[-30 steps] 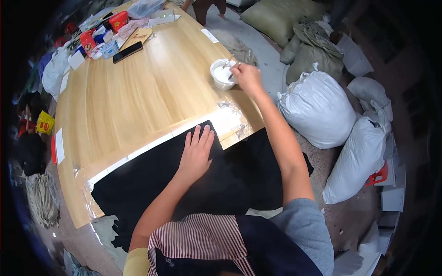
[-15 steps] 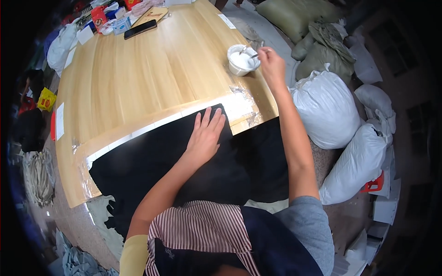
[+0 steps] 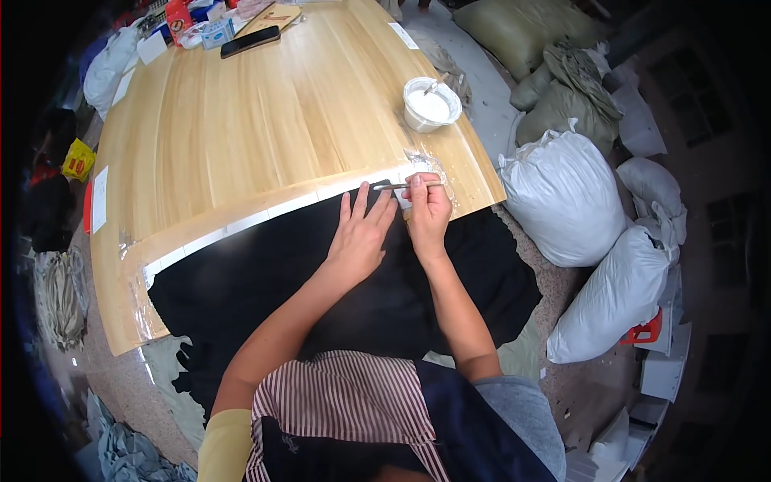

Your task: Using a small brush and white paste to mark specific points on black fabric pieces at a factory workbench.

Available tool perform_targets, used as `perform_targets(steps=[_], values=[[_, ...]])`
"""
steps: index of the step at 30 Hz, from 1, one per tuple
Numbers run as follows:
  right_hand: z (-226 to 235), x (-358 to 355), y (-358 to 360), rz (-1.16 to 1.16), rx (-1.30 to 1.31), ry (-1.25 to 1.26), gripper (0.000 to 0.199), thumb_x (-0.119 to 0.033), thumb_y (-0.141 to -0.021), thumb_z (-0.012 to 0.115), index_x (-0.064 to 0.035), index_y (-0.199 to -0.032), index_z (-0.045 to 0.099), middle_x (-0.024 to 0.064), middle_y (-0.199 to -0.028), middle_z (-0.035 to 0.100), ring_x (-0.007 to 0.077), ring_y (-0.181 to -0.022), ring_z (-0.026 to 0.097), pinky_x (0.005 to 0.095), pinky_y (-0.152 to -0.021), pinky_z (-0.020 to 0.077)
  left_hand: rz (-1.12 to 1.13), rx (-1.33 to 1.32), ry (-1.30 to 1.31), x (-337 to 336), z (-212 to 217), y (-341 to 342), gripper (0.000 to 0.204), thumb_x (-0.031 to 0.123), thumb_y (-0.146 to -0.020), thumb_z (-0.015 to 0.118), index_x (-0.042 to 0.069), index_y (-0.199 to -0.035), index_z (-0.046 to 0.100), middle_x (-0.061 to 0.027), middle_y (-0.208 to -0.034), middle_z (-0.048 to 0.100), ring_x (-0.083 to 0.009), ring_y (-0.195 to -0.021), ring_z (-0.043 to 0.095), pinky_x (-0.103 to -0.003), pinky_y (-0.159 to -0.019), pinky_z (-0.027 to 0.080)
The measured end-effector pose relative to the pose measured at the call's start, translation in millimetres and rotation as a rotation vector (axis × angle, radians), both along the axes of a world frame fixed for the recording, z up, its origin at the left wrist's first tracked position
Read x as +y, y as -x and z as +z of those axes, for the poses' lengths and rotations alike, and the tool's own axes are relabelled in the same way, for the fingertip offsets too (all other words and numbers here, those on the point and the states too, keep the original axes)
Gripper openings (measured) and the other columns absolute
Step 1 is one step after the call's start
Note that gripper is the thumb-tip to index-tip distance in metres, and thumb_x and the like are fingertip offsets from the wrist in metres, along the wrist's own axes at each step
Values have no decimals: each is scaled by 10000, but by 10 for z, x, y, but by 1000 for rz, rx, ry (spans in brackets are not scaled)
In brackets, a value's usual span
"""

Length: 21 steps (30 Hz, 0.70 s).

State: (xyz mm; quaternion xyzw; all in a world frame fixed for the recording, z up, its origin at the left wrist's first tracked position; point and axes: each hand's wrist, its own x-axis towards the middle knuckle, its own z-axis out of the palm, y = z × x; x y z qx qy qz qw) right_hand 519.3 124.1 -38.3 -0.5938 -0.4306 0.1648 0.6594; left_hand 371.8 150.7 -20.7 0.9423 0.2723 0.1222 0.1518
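Note:
A black cloth point(image 3: 241, 281) hangs over the near edge of the wooden table, its far border lying along a taped white strip point(image 3: 225, 228). My left hand point(image 3: 357, 234) lies flat on the cloth near its right far corner, fingers spread. Pinched in my right hand point(image 3: 428, 213) is a slim brush point(image 3: 395, 186), its white-coated tip over that corner, close beside my left fingertips. Whether the tip touches the cloth is hard to tell. Beyond my right hand stands a clear plastic tub point(image 3: 427, 126) of white paste point(image 3: 429, 105), with another stick leaning in it.
A phone point(image 3: 250, 42), a small box point(image 3: 217, 34) and other clutter occupy the table's far left. Stuffed white sacks point(image 3: 562, 197) and green sacks point(image 3: 566, 104) crowd the floor on the right. A red crate point(image 3: 643, 329) is partly hidden behind a sack.
My right hand has come from the tub back toward me with the brush, stopping at the cloth's corner next to my left hand. My left hand stays flat on the cloth.

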Motion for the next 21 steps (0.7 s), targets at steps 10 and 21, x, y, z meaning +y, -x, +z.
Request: perform_targets(steps=[10, 21], values=[[145, -57, -25, -21, -32, -66, 196, -171, -1026, 512, -18, -917, 567, 24, -833, 586, 78, -694, 542, 229, -655, 454, 4, -30, 5, -1, 3, 0, 853, 118, -665, 823, 12, -1410, 421, -153, -1481, 380, -416, -1439, 241, -563, -1163, 224], [352, 55, 552, 272, 173, 48, 198, -155, -1014, 526, 0, -911, 592, 22, -758, 611, 73, -697, 566, 233, -637, 467, -11, -366, 164, 50, -198, 16, 482, 26, -830, 550, -42, -1306, 513, -245, -1364, 492, -381, -1323, 435, -478, -1143, 293]])
